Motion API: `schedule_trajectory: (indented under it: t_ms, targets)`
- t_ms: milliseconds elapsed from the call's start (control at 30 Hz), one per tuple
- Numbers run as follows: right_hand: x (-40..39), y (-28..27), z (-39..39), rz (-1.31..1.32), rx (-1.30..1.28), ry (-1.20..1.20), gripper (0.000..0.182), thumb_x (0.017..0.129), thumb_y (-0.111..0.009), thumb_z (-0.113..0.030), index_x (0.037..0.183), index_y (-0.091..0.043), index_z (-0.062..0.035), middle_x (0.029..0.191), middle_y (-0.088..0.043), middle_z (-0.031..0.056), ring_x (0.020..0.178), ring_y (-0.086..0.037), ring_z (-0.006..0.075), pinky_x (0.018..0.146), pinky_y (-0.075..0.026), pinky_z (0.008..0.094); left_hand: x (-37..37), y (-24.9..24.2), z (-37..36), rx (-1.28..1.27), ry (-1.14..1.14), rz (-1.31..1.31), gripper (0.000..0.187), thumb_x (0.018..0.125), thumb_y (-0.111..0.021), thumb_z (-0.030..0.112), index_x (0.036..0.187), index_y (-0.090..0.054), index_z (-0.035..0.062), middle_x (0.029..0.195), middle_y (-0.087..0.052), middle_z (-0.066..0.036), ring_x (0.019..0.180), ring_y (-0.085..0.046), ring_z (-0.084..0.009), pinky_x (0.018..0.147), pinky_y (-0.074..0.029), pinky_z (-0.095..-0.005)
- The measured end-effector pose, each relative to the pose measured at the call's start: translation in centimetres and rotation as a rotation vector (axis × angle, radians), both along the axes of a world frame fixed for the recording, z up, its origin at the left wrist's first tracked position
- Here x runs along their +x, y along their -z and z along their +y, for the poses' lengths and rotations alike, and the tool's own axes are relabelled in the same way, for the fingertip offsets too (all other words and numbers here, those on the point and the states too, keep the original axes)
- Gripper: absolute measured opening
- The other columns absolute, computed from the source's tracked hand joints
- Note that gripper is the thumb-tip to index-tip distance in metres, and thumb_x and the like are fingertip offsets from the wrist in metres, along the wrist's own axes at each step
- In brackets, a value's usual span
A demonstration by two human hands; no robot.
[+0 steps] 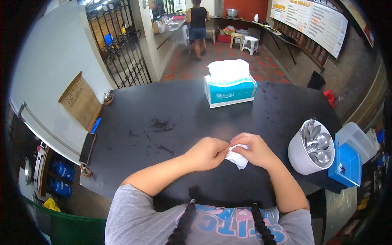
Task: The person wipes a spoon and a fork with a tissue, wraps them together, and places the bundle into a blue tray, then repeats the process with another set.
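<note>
Both hands meet over the black table near its front edge. Between them is a crumpled white tissue, its loose end hanging toward me. My left hand pinches the tissue's left side with bent fingers. From the right, my right hand grips it with thumb and fingers. Farther back stands a teal and white tissue pack with white tissue sticking out of its top. To the right, a white container holds several spoons and forks.
A blue lidded box sits beside the container. At the left edge lie a phone, a blue comb and a brown sign. A person stands beyond the table, near stools.
</note>
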State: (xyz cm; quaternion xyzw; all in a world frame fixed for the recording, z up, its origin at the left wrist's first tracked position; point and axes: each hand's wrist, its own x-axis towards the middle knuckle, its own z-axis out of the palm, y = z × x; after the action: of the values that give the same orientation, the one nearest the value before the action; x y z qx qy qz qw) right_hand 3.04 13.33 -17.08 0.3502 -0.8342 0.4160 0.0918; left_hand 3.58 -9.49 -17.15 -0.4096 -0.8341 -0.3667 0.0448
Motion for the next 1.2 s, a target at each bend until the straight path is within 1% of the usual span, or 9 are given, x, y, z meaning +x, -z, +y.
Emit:
schedule_trajectory:
  t_ms: [67, 200, 267, 400, 467, 900, 1067, 1133, 1200]
  targets:
    - [0.4, -0.9, 0.1, -0.400, 0.081, 0.047, 0.019, 0.088, -0.071, -0.017, 0.099, -0.074, -0.0028, 0.086, -0.070, 0.0176, 0.082, -0.068, 0.0312, 0.075, -0.052, 0.0392, 0.1, 0.3, 0.2, 0.068, 0.015, 0.055, 0.013, 0.090, -0.057, 0.007, 0.093, -0.066, -0.0016, 0.080, -0.063, -0.022, 0.073, -0.064, -0.0393, 0.065, -0.050, -0.0435]
    - [0.9, -1.6, -0.2, -0.335, 0.118, 0.080, 0.021, 0.090, -0.067, -0.019, 0.097, -0.072, 0.0003, 0.084, -0.070, 0.0205, 0.080, -0.068, 0.0351, 0.076, -0.052, 0.0414, 0.2, 0.5, 0.6, 0.158, -0.008, 0.030, 0.016, 0.095, -0.055, 0.011, 0.093, -0.064, -0.0022, 0.078, -0.064, -0.021, 0.067, -0.065, -0.0332, 0.061, -0.050, -0.0407]
    - [1.0, -1.4, -0.2, -0.225, 0.168, 0.068, 0.021, 0.090, -0.066, -0.019, 0.093, -0.071, 0.0004, 0.087, -0.070, 0.0209, 0.082, -0.068, 0.0375, 0.076, -0.052, 0.0429, 0.9, -0.8, 0.7, 0.119, -0.068, -0.436, 0.021, 0.099, -0.053, 0.016, 0.097, -0.063, -0.0017, 0.074, -0.065, -0.016, 0.061, -0.065, -0.0236, 0.058, -0.050, -0.0369]
    - [1.9, -2.2, -0.7, -0.124, 0.245, 0.121, 0.020, 0.090, -0.065, -0.020, 0.091, -0.071, -0.0014, 0.088, -0.070, 0.0197, 0.084, -0.067, 0.0386, 0.077, -0.052, 0.0446, 1.6, -1.5, 1.1, 0.099, -0.067, -0.568, 0.025, 0.102, -0.053, 0.021, 0.102, -0.063, -0.0016, 0.073, -0.066, -0.012, 0.060, -0.064, -0.0163, 0.055, -0.050, -0.0338]
    - [2.3, -2.1, -0.9, -0.023, 0.347, 0.182, 0.019, 0.090, -0.064, -0.021, 0.090, -0.071, -0.0036, 0.087, -0.069, 0.0183, 0.084, -0.067, 0.0370, 0.078, -0.053, 0.0453, 1.9, -2.0, 1.4, 0.016, -0.071, -0.506, 0.024, 0.099, -0.057, 0.021, 0.096, -0.066, -0.0014, 0.069, -0.066, -0.014, 0.063, -0.067, -0.0273, 0.062, -0.050, -0.0413]
    - [1.4, -2.7, 1.2, 0.127, 0.251, 0.144, 0.017, 0.086, -0.070, -0.018, 0.092, -0.073, -0.0030, 0.085, -0.070, 0.0158, 0.078, -0.067, 0.0343, 0.072, -0.053, 0.0419, 0.7, -1.0, 0.8, 0.102, -0.068, -0.297, 0.017, 0.094, -0.061, 0.011, 0.103, -0.068, -0.0019, 0.076, -0.068, -0.018, 0.067, -0.068, -0.0327, 0.063, -0.052, -0.0406]
    - [-0.2, -2.9, 3.4, 0.309, 0.239, 0.311, 0.015, 0.087, -0.068, -0.017, 0.085, -0.072, -0.0026, 0.084, -0.070, 0.0154, 0.078, -0.067, 0.0348, 0.071, -0.052, 0.0437, -1.1, 0.9, 0.2, 0.078, -0.110, 0.068, 0.020, 0.094, -0.061, 0.012, 0.104, -0.067, -0.0038, 0.078, -0.065, -0.022, 0.067, -0.065, -0.0374, 0.063, -0.052, -0.0409]
    - [-0.9, -3.7, 4.6, 0.434, 0.073, 0.581, 0.017, 0.089, -0.068, -0.015, 0.083, -0.072, -0.0002, 0.082, -0.071, 0.0159, 0.074, -0.068, 0.0313, 0.067, -0.052, 0.0398, -2.5, 1.9, -0.4, 0.207, -0.239, -0.182, 0.024, 0.098, -0.061, 0.018, 0.104, -0.068, -0.0035, 0.074, -0.069, -0.012, 0.061, -0.064, -0.0228, 0.058, -0.049, -0.0327]
    - [0.3, -3.6, 4.1, 0.253, -0.020, 0.489, 0.019, 0.089, -0.069, -0.017, 0.082, -0.072, 0.0002, 0.080, -0.071, 0.0161, 0.071, -0.068, 0.0287, 0.065, -0.052, 0.0380, -3.6, 2.5, -0.7, 0.495, -0.318, -0.501, 0.026, 0.103, -0.057, 0.022, 0.107, -0.068, 0.0000, 0.073, -0.068, -0.002, 0.057, -0.058, -0.0058, 0.049, -0.043, -0.0215]
